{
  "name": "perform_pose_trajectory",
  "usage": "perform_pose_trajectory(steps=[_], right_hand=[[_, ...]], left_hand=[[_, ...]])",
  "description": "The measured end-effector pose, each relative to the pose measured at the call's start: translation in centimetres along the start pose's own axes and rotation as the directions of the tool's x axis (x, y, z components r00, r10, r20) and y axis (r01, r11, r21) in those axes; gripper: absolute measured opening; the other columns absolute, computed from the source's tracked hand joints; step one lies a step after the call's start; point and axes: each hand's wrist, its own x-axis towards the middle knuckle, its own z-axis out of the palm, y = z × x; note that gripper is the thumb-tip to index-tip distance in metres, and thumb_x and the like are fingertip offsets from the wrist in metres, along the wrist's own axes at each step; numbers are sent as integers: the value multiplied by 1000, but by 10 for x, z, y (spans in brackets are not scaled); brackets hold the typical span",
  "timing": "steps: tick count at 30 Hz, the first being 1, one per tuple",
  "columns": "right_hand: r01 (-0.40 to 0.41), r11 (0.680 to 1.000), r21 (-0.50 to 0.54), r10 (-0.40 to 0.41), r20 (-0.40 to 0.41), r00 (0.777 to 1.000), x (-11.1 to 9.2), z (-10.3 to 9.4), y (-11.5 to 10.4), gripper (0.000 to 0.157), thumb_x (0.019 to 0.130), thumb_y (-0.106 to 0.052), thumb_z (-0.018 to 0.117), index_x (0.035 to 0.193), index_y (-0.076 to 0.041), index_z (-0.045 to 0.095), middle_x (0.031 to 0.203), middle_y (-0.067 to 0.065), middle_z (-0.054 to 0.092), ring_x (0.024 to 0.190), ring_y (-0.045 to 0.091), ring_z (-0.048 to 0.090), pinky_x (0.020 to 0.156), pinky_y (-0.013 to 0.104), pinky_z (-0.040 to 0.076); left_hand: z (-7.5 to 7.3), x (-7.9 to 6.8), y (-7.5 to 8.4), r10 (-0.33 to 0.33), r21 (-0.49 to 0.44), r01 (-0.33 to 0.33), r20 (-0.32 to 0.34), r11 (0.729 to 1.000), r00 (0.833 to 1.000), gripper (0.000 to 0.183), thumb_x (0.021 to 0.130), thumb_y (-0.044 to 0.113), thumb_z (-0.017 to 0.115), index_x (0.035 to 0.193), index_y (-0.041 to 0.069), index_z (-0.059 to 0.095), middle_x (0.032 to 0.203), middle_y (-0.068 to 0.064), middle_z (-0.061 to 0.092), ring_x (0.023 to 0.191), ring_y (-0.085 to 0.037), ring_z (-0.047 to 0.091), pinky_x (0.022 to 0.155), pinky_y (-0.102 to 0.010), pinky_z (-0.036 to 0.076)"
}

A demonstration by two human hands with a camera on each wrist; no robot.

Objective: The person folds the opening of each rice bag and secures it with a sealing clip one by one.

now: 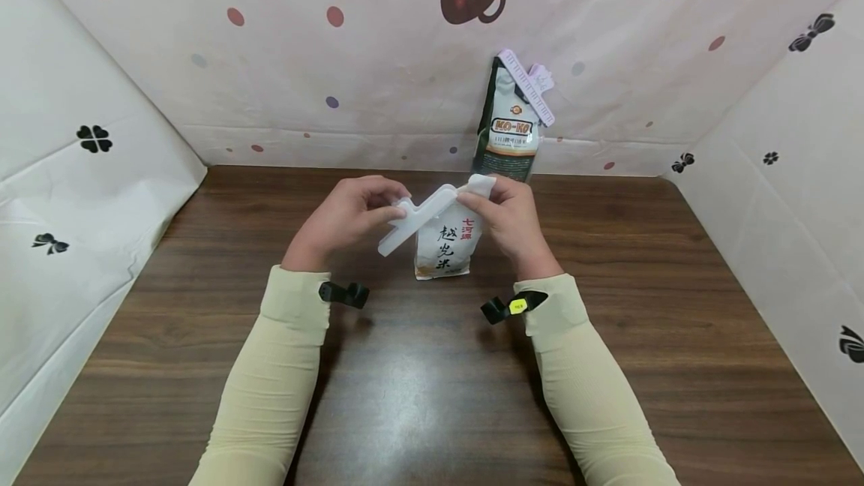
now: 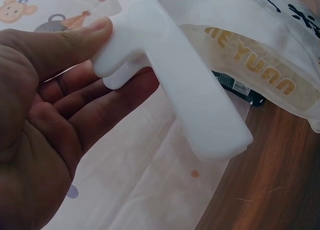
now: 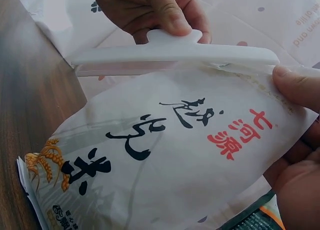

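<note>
A white bag-sealing clip (image 1: pixel 418 219) with a long straight bar is pinched at its handle by my left hand (image 1: pixel 351 214), thumb on one side and fingers on the other. The white rice bag (image 1: pixel 448 244), printed with black and red characters, hangs beside it. My right hand (image 1: pixel 508 220) grips the top of the bag between thumb and fingers. In the right wrist view the clip's bar (image 3: pixel 175 54) lies along the edge of the bag (image 3: pixel 165 140), near my right thumb. Whether the bar clamps the bag there I cannot tell.
A green and white KO-KO bag (image 1: pixel 510 126) with a purple clip (image 1: pixel 528 88) leans against the patterned back sheet (image 1: pixel 378 81). White sheets border the brown wooden table (image 1: pixel 405 396) at the left and right.
</note>
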Motion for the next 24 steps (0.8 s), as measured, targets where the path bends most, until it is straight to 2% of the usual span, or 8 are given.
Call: perform_pose_trajectory(steps=[4,9,16,20,24], right_hand=[[19,999,45,-19,19,1000,1,-1,3,25,84,-24,77,103,-9,72,95,2,70,87,20,61,75,30,54],[86,990,112,-92,48,995,2,-1,6,10,85,-12,74,93,-14,68,88,-2,68,83,17,61,73,28,54],[96,962,254,-114,56,992,5,-1,14,19,83,-2,73,87,-21,72,87,-2,69,83,16,61,76,28,55],[102,946,308,-126,59,990,8,-2,18,22,81,0,75,88,-20,75,87,-2,70,82,15,62,76,28,55],[102,946,307,-128,65,990,9,-4,20,19,79,-3,78,92,-17,76,90,-2,72,84,15,64,77,29,55]], left_hand=[[2,1,1,2,7,-2,-2,1000,1000,24,89,15,71,112,10,67,95,-4,69,83,-13,64,73,-30,54],[3,3,4,0,3,0,-1,1000,1000,25,89,16,71,113,10,67,96,-5,69,84,-13,64,74,-30,54],[4,5,6,-32,6,32,10,999,999,26,88,16,71,113,11,68,96,-4,69,84,-14,64,75,-31,54],[5,7,8,-10,9,10,11,1000,1000,25,88,16,71,113,10,68,97,-4,69,85,-13,64,75,-31,54],[5,10,11,19,0,-19,12,1000,1000,24,88,16,71,112,10,68,98,-3,68,85,-13,64,74,-30,54]])
